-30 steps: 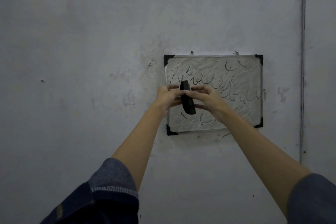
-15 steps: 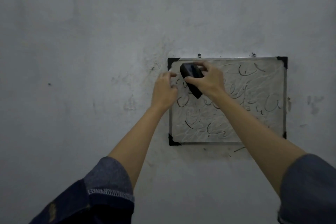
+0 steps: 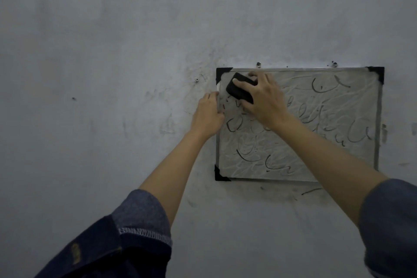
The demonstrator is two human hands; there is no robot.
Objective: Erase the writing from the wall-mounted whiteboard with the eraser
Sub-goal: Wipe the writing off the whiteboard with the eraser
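While most of the writing remains on the board, the erasing looks to be only at its start. At the left, a dark sleeve point(image 3: 126, 232) leads up a bare forearm to the left hand point(image 3: 208, 115), which rests on the left edge of the whiteboard point(image 3: 316, 165), its fingers on the frame as if to steady it; how far they curl round the edge I cannot tell from this angle. Just right of it, the right hand point(image 3: 266, 99) grips the black eraser point(image 3: 240, 90), fingers curled over its top and thumb beneath, and presses it flat to the board close under the upper left black corner cap point(image 3: 222, 73).

As for progress, the patch around the eraser shows only faint broken marks, while dark cursive strokes point(image 3: 338, 128) run across the middle, the upper right and the lower left of the board. The whole surface is grey with smear streaks, so a clean finish would likely need many passes. Nearly all of the job is left.

The writing is looping script, perhaps Arabic-style, but too blurred to read. No brand or label shows on the eraser or frame.
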